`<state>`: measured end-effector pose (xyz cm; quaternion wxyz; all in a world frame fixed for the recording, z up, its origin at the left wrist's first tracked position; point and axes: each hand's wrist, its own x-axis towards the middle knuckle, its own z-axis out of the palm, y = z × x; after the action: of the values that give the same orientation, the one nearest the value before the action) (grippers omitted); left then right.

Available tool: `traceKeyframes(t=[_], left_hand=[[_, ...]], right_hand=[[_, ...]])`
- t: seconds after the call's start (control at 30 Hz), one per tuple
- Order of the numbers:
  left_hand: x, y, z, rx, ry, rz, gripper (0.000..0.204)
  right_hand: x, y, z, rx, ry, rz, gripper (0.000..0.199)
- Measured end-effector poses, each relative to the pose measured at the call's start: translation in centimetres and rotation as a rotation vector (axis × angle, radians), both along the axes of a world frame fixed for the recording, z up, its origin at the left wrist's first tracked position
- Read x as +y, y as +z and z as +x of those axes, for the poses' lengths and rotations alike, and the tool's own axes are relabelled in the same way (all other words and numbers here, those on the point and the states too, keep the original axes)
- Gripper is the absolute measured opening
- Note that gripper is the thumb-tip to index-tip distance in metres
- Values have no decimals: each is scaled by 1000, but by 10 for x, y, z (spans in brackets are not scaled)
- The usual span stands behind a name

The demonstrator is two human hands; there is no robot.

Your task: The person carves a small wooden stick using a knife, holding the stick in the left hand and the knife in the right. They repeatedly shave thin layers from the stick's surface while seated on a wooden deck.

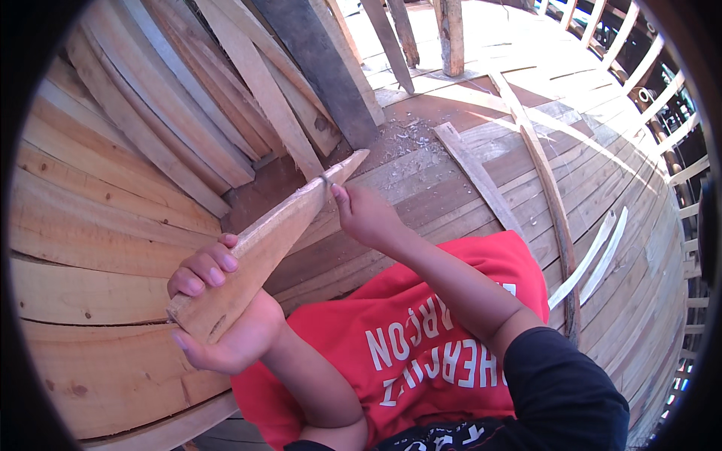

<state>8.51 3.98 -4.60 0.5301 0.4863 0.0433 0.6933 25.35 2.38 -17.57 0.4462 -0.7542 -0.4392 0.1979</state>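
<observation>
A tapered piece of wood [274, 234] with a pale, rough upper edge is held up slantwise in front of me. My left hand [244, 327] wraps round its wide near end, fingers over the edge and thumb underneath. Towards the narrow far end, my right hand [370, 216] is closed, thumb extended, against the side of the wood. A small dark bit shows at its fingertips on the edge; I cannot make out what it is. Beneath my arms a red cloth [331, 323] with white lettering spreads over my lap.
Curved planks [143, 120] stand along the left wall, beside a wide dark board [312, 60]. Shavings [410, 139] litter the plank floor [421, 192]. To the right lie a short board [477, 177], a long strip [538, 161] and two pale curved strips [602, 255]. Posts [451, 37] rise at the back.
</observation>
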Motion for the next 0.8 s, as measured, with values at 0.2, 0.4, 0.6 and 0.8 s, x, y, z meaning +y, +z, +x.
traceKeyframes(t=[0.2,0.4,0.6,0.8], left_hand=[[-3,-1,-3,37,19,23,48],[3,-3,-11,67,-72,50,41],[28,-12,-29,213,-267,392,48],[31,-8,-38,281,-379,464,44]], right_hand=[[-15,32,-7,19,261,73,58],[1,-4,24,182,127,-118,63],[-10,23,28,8,19,-275,61],[-29,61,6,-168,120,-197,52]])
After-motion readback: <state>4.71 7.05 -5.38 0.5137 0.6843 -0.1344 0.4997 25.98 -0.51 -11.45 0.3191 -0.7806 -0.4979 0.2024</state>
